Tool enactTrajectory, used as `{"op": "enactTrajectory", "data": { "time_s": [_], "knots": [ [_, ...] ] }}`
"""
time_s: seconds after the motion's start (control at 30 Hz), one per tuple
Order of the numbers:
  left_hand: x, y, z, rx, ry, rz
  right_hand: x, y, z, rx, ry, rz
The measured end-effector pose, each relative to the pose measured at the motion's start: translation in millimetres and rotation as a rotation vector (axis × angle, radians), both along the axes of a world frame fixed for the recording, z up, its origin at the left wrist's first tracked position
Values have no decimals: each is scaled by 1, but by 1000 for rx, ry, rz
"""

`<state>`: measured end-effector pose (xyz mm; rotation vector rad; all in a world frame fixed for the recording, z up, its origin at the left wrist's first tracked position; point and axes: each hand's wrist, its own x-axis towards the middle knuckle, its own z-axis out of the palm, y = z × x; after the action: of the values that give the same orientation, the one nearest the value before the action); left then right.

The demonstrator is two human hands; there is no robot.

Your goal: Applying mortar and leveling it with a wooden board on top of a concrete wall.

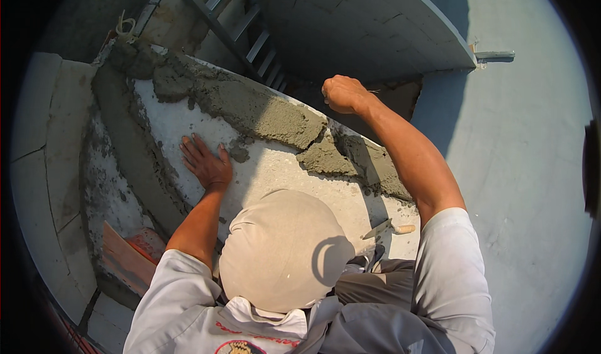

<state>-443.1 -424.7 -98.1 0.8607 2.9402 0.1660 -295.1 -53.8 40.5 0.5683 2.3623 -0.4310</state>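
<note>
Flat white slab (275,172), rough grey mortar ridges (269,117): left hand (210,166) lies splayed, released; right hand (343,94) is clenched, contents unclear.

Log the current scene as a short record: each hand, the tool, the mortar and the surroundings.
Left hand: flat, fingers spread, on the pale slab
Right hand: curled shut, beyond the mortar's far edge; whether it grips anything is unclear
Tool: trowel with a pale handle, lying untouched at the slab's right
Mortar: grey, in thick rough strips; the far one is broken toward its right end
Surroundings: metal ladder past the far strip
</note>
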Motion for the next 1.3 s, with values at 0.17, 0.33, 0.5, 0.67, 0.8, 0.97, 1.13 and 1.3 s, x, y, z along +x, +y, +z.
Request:
{"op": "enactTrajectory", "data": {
  "time_s": [0.17,0.33,0.5,0.67,0.8,0.97,1.13,1.3],
  "knots": [
    [-1,3,2,60,22,-17,81,19,-9,262,-317,73],
    [-6,-11,5,-8,12,7,32,-62,9,-466,-202,70],
    [0,2,0,-10,-9,2,-9,32,12,245,38,-55],
    [-3,-2,3,-4,-21,3,29,72,50,394,-20,-49],
    [-6,-8,5,-7,-10,10,53,36,64,220,103,-225],
    [-6,-2,4,37,1,7,58,36,49,204,123,-311],
    [-1,2,7,27,-24,26,79,39,62,348,420,-423],
    [-1,3,6,16,-51,17,113,17,119,48,459,-568]
  ]
}}
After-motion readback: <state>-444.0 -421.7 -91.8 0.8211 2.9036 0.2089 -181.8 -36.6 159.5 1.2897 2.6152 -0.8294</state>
